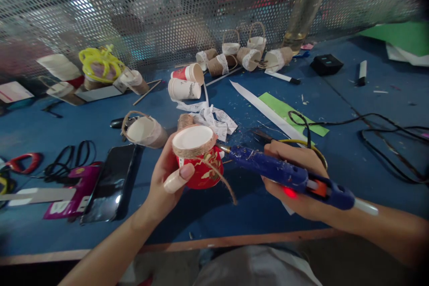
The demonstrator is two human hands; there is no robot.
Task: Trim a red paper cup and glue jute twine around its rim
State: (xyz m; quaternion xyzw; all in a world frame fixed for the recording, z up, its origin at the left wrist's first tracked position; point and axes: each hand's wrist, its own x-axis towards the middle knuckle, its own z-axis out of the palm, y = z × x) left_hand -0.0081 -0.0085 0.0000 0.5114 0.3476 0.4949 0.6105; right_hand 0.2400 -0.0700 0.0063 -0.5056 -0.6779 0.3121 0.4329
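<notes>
My left hand grips a red paper cup with gold print, tilted so its white end faces up. Brown twine is wound round the cup near that end, and a loose tail of it hangs down the front. In my right hand is a blue hot glue gun, its red light lit and a clear glue stick out of its back. The nozzle points left and meets the twine at the cup's right edge; whether it touches is hard to tell. Behind the cup stands a roll of twine, partly hidden.
Behind my hands lie white lace, stacked paper cups and a green sheet. A small handled basket and a phone are to the left. Black cable runs at right. Several small baskets line the mesh screen.
</notes>
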